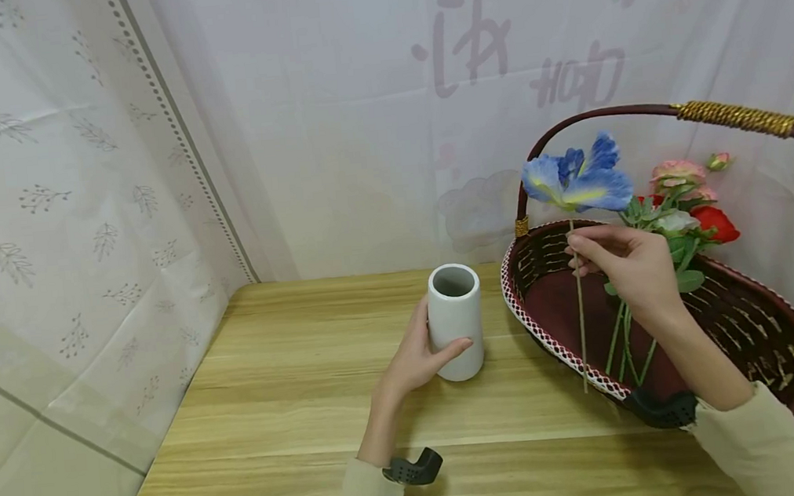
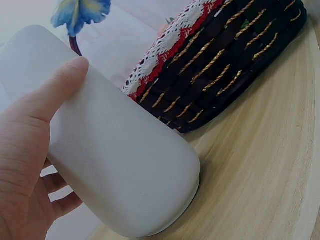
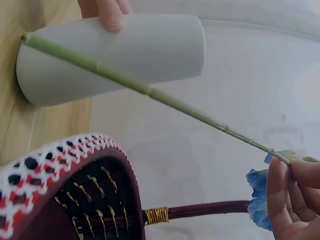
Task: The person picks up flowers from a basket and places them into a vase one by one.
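A white cylindrical vase (image 1: 461,317) stands upright on the wooden table. My left hand (image 1: 416,353) grips it from the left, thumb across its front, as the left wrist view (image 2: 125,150) also shows. Nothing shows in the vase's opening. Between thumb and fingertips, my right hand (image 1: 629,267) pinches a blue artificial iris (image 1: 578,177) high on its stem, just under the bloom. Its thin green stem (image 3: 150,91) hangs down past the near rim of the basket. In the right wrist view the stem crosses in front of the vase.
A dark woven basket (image 1: 554,344) with lace trim and an arched handle (image 1: 598,112) stands at the right. Inside lie more artificial flowers, a red one (image 1: 717,223) and a pink one (image 1: 677,173) among them. Patterned curtains (image 1: 330,128) hang behind the wooden table (image 1: 277,416).
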Demonstrator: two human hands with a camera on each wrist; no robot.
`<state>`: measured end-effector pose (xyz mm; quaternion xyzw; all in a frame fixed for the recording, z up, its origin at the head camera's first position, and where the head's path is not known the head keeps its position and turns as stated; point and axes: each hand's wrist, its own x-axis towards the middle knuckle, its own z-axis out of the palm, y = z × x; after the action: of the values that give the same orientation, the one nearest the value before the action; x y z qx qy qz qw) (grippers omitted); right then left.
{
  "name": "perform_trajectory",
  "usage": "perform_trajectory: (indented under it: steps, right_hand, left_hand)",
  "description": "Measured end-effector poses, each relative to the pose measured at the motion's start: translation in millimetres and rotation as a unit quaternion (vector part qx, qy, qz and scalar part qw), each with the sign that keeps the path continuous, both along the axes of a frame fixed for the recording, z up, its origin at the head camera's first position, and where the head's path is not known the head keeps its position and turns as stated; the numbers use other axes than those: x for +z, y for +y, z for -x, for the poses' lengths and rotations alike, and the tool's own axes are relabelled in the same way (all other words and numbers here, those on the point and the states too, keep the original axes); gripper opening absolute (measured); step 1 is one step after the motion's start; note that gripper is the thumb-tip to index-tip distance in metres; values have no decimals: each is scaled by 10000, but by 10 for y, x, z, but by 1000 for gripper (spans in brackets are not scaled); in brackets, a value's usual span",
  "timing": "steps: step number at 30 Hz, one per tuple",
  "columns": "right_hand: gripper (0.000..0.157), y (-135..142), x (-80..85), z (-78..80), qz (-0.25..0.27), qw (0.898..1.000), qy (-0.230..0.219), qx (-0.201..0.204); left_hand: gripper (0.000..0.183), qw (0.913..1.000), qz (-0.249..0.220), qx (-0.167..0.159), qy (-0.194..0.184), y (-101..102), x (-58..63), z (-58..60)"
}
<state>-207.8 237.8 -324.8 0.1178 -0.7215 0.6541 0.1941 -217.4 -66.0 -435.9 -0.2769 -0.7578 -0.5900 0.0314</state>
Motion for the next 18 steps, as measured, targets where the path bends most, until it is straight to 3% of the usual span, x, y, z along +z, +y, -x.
perform_trajectory:
  steps: [8, 18]
  right_hand:
    - [24, -168, 52, 85, -244, 9995, 139, 134]
    - [26, -348, 187, 242, -842, 9958, 334, 96]
  left_hand:
    - [87, 10000, 23, -9, 20, 4, 1, 5]
    - [86, 10000, 73, -7, -26, -1, -4, 2]
